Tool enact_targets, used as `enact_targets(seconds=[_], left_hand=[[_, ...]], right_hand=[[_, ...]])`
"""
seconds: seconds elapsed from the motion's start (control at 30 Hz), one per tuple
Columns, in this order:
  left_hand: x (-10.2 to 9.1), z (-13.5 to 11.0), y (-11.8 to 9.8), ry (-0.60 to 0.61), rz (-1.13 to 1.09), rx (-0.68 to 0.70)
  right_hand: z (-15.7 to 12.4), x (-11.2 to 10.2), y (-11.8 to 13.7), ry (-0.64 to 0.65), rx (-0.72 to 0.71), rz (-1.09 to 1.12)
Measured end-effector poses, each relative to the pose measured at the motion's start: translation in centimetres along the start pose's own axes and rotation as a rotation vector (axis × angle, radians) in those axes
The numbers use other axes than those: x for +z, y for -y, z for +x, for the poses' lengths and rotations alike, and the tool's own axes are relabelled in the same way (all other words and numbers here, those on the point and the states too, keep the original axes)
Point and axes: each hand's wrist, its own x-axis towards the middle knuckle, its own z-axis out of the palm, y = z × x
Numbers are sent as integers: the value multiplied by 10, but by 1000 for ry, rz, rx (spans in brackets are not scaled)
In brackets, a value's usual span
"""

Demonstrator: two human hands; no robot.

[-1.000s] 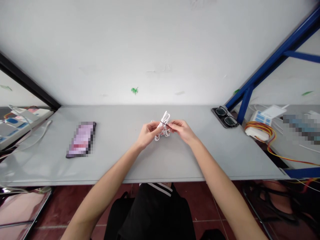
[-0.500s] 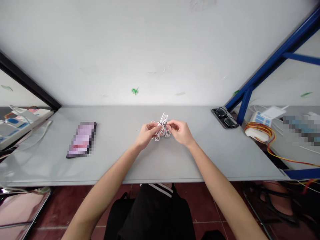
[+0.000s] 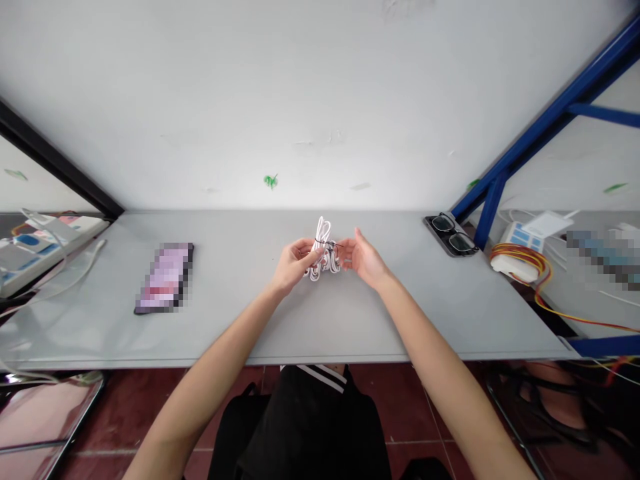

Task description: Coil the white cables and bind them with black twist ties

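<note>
Grey tabletop (image 3: 235,327) | left hand (image 3: 294,267) grips coiled white cable (image 3: 324,250) | right hand (image 3: 365,261) open, just beside it

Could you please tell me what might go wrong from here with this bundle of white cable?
The white cable bundle rests in the left hand alone, with the right hand open beside it, so the bundle could perhaps slip or drop. The dark tie looks thin, and its hold is hard to judge at this size, so it might not keep the loops together. The upper loops stand free and could possibly snag.
</note>
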Motion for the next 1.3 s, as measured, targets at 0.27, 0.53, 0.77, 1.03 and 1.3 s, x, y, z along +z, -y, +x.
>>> enact_targets(seconds=[0.27, 0.53, 0.77, 1.03, 1.3], left_hand=[[1, -2, -3, 48, 37, 12], [-1, -2, -7, 219, -140, -58], [-1, -2, -7, 123, -48, -59], [2, -6, -4, -69, 641, 279], [3, -7, -5, 81, 564, 283]], right_hand=[[-7, 4, 7, 104, 63, 58], [-4, 0, 7, 218, -74, -217], [-13, 5, 11, 47, -375, -571], [-21, 11, 12, -143, -640, -789], [-2, -16, 19, -523, -546, -524]])
